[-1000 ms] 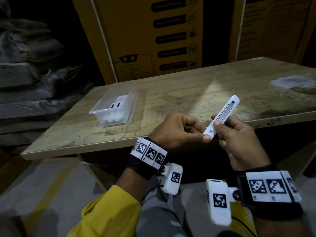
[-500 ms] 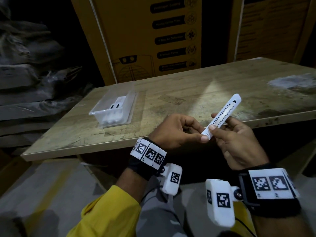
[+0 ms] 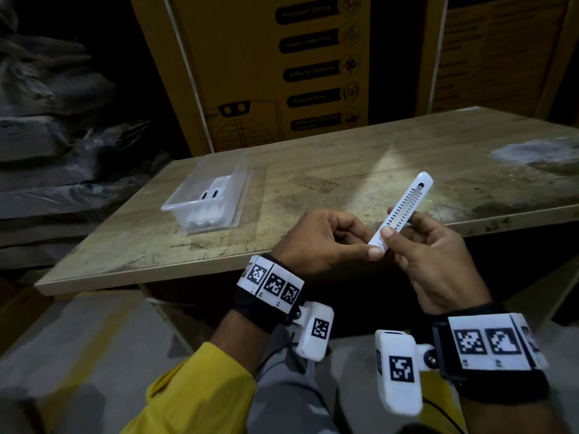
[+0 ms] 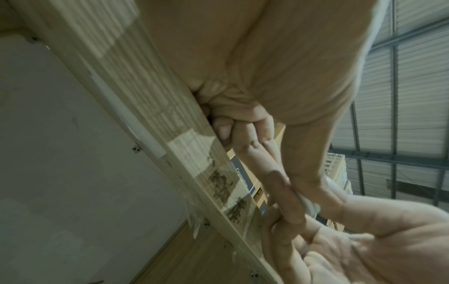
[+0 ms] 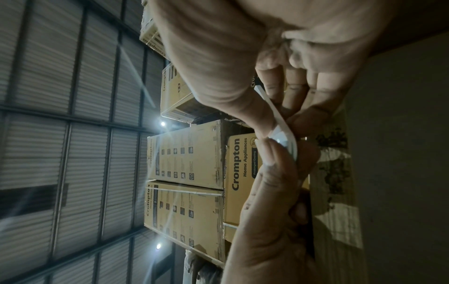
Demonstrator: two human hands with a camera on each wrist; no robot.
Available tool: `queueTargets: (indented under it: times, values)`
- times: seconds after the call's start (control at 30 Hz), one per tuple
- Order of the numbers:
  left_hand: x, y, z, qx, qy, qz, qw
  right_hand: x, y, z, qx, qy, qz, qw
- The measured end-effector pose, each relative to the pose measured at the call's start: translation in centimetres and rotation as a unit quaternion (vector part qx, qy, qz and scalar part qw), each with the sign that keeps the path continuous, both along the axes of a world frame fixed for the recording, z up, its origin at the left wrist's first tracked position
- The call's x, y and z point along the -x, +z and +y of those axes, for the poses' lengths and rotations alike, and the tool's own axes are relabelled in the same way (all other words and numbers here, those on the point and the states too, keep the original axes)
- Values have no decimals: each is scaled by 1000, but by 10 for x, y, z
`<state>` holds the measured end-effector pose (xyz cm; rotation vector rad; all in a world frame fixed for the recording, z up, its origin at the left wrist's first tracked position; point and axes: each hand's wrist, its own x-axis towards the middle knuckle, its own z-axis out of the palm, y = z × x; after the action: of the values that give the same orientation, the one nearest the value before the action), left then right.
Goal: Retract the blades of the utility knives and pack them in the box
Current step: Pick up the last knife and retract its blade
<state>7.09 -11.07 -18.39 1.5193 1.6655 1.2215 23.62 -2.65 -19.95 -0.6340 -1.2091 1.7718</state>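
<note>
White utility knife [image 3: 404,208] slants above the wooden table's [image 3: 329,170] near edge, its lower end pinched by the left hand [image 3: 316,242] and the right hand [image 3: 438,261]. Clear plastic box [image 3: 205,200] of packed knives sits well left.

tbl [image 3: 360,170] bare btwn box & hands | obstacle: clear box [image 3: 188,203] far-left, holds knives | cartons [image 3: 250,73] behind

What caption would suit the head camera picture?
Both hands, left hand and right hand, hold a white utility knife near the clear box.
</note>
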Motion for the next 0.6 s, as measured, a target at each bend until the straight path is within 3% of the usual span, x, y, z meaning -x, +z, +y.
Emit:
queueTargets:
  times: [0.17,0.4,0.6]
  values:
    - [0,3,-4,1,-8,8,1000,0,2,-5,-62,-10,-35,997]
    - [-2,-1,-8,-18,16,-60,998,12,2,-10,-158,-85,-59,982]
    - [4,-5,-41,-78,92,-46,992,27,8,-30,-258,-47,-97,960]
